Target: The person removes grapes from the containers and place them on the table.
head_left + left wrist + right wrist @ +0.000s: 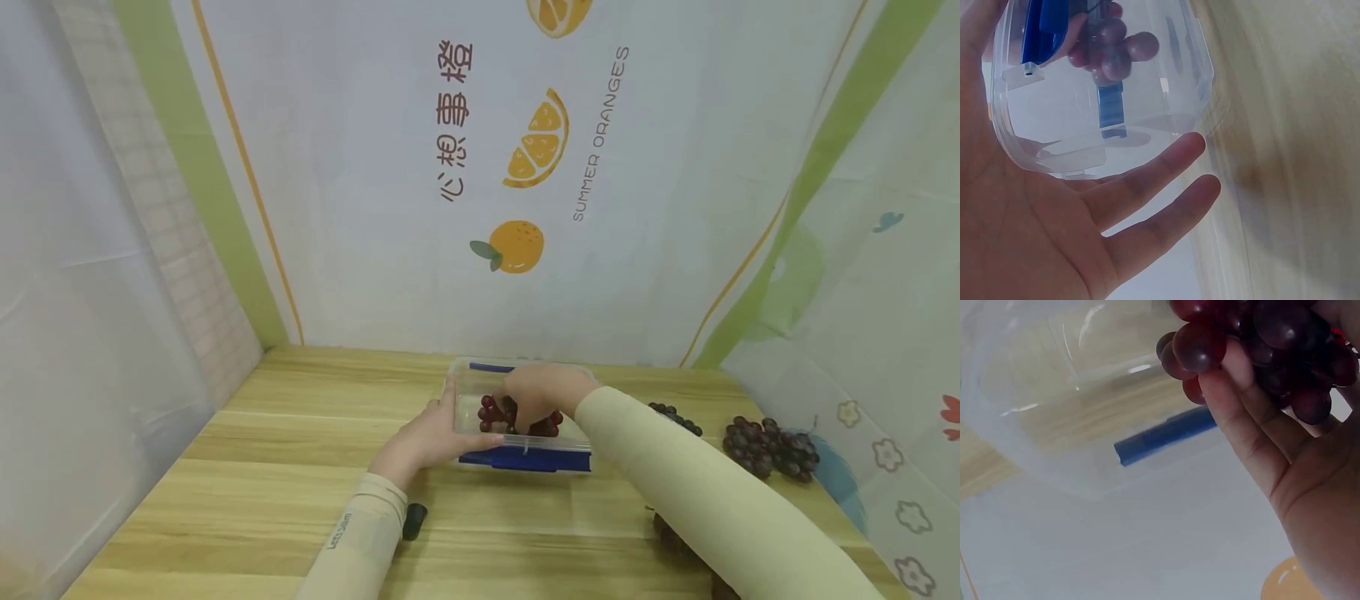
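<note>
A clear plastic container [555, 444] with blue latches stands on the wooden table, its top uncovered. My left hand [423, 433] rests against its left end, thumb along the front rim; the left wrist view shows straight fingers [1147, 184] beside the clear wall. Reaching in from the right, my right hand [543, 390] holds a bunch of red grapes [551, 425] inside the container. In the right wrist view the fingers [1241, 425] are curled under the grapes [1200, 347]. The back of the hand hides part of the bunch in the head view.
Dark grapes [768, 448] lie at the table's right side. Another bunch [678, 417] shows behind my right forearm, and more dark fruit [670, 536] is partly covered by that sleeve. A small dark object [414, 521] lies beside my left wrist. A printed cloth [360, 208] hangs behind the table.
</note>
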`<state>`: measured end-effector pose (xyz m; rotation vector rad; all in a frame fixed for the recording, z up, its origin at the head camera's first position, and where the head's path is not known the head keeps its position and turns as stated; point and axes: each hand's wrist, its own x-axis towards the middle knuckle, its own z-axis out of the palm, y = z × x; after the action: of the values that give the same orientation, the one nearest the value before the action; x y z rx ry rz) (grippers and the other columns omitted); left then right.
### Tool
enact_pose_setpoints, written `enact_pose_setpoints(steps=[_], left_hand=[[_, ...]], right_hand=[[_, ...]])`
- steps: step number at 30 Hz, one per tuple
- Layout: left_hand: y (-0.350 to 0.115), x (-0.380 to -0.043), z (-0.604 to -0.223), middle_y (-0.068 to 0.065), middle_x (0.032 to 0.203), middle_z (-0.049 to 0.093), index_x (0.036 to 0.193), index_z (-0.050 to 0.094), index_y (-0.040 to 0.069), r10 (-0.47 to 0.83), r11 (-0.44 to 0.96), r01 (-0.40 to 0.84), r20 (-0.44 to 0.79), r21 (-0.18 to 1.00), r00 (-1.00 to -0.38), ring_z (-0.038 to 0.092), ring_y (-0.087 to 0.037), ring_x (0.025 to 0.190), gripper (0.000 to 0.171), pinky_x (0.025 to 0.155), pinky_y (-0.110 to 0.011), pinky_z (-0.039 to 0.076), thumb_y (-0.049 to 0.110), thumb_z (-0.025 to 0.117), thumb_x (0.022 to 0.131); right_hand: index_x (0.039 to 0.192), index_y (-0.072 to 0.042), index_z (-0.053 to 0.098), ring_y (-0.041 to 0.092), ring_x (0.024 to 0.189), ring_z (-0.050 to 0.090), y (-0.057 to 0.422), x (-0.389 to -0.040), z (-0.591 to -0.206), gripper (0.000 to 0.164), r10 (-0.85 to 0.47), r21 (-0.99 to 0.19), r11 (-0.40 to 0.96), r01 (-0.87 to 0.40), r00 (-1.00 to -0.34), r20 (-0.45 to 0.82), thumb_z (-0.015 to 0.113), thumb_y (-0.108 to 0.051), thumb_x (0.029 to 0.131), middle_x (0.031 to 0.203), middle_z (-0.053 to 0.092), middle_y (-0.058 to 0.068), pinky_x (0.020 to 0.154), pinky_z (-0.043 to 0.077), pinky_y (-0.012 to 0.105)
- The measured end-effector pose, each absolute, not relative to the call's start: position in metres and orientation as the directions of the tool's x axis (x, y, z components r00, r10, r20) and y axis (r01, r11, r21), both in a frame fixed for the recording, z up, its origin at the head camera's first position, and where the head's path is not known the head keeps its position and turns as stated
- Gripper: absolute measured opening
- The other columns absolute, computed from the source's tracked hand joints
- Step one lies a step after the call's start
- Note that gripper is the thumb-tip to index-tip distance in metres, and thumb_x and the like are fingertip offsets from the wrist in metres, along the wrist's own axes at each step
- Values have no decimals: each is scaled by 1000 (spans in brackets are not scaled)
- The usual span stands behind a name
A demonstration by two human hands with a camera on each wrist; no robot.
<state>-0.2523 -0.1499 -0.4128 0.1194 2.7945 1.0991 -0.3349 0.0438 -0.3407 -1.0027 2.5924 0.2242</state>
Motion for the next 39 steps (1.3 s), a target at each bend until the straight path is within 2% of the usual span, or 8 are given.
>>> enact_pose_setpoints(steps=[5, 15, 19, 26, 28, 31, 33, 39], left_hand=[[-151, -252, -413, -33, 172, 23, 172, -11, 19, 124, 729, 26, -95, 684, -988, 32, -51, 159, 143, 123, -67, 37, 84, 75, 77], [-151, -252, -411, -33, 173, 22, 172, -10, 18, 128, 737, 32, -93, 675, -987, 30, -51, 159, 143, 123, -68, 36, 84, 75, 77], [-151, -252, -411, -33, 172, 23, 172, -9, 17, 132, 736, 38, -88, 676, -987, 31, -50, 159, 144, 124, -68, 37, 86, 74, 76], [-151, -251, -412, -34, 171, 25, 172, -10, 16, 132, 734, 44, -80, 678, -988, 33, -52, 158, 143, 123, -68, 37, 84, 74, 78], [-152, -251, -412, -34, 171, 25, 172, -10, 17, 132, 735, 43, -80, 677, -988, 33, -52, 157, 143, 122, -68, 38, 84, 74, 78], [-152, -251, -412, -33, 172, 25, 172, -10, 17, 127, 738, 38, -84, 674, -988, 34, -52, 157, 143, 123, -68, 38, 83, 75, 78], [-152, -251, -412, -33, 172, 25, 172, -9, 17, 124, 737, 33, -86, 675, -989, 34, -51, 157, 142, 123, -68, 38, 81, 75, 79], [-151, -251, -413, -33, 172, 24, 172, -9, 18, 122, 729, 28, -89, 684, -989, 32, -51, 158, 141, 123, -68, 36, 79, 77, 79]], right_hand=[[104, -26, 71, 12, 87, 64, 44, -337, -333, 21, -616, 2, 743, -670, -685, -389, 84, -22, 89, 99, 69, -8, 80, 60, 33], [98, -24, 67, 15, 83, 63, 53, -334, -306, 16, -692, -132, 709, -693, -646, -323, 80, -17, 90, 99, 68, -4, 72, 55, 31], [100, -22, 67, 14, 85, 64, 61, -335, -298, 14, -711, -180, 698, -693, -639, -293, 77, -18, 92, 99, 69, -3, 75, 56, 31], [108, -19, 69, 11, 84, 64, 75, -335, -288, 5, -743, -281, 668, -689, -606, -282, 68, -19, 103, 98, 71, -4, 82, 56, 31], [106, -17, 69, 13, 76, 64, 79, -335, -286, 5, -756, -316, 655, -686, -590, -284, 64, -17, 106, 92, 71, -3, 80, 56, 31], [102, -17, 69, 14, 73, 63, 85, -335, -284, 8, -767, -350, 641, -682, -585, -265, 62, -16, 106, 89, 69, -2, 79, 54, 31], [101, -18, 69, 15, 77, 64, 91, -334, -283, 9, -773, -369, 632, -681, -583, -248, 61, -17, 107, 93, 68, 0, 81, 54, 32], [107, -23, 73, 18, 102, 60, 110, -329, -281, 12, -758, -358, 646, -674, -624, -192, 61, -20, 108, 115, 64, 4, 93, 52, 39]])
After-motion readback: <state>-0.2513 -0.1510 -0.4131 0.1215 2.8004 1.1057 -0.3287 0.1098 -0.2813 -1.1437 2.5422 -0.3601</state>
